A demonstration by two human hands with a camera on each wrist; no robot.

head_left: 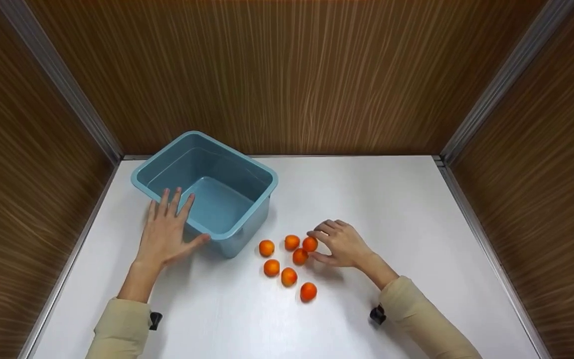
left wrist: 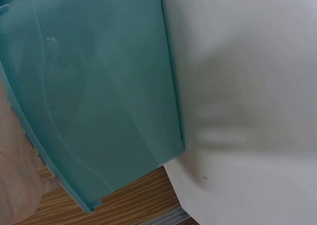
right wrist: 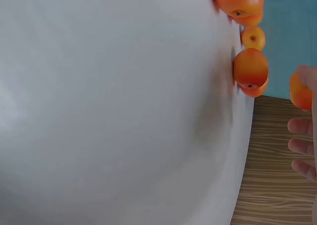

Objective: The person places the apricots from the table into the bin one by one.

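**One hand steadies the tub, the other closes on a fruit**

At the far left, our left hand (head_left: 165, 234) lies flat against the near wall of the blue tub (head_left: 227, 172), fingers straight and spread up over the rim, thumb stretched along the wall's base. That grip is apart, pressing rather than clasping; we judge it is there to keep the light tub from sliding on the smooth white bench (head_left: 391, 199). The left wrist view shows only the tub's teal wall close up, with a sliver of palm at the edge. The tub looks empty inside.

Just right of the tub's near corner lie seven small orange fruits in a loose cluster on the bench, none in the tub. The leftmost fruit (head_left: 266, 248) sits nearest the tub; the lowest fruit (head_left: 308, 291) lies a little apart, closest to us.

At the right edge of the cluster, our right hand (head_left: 342, 243) curls fingers and thumb round the rightmost fruit (head_left: 310, 244), which touches a neighbour (head_left: 300, 256). This grip is clamped on that fruit, coming in from the side, probably because the others crowd it on the left. The fruit rests on the bench.

Brown wood-grain walls enclose the bench on three sides.
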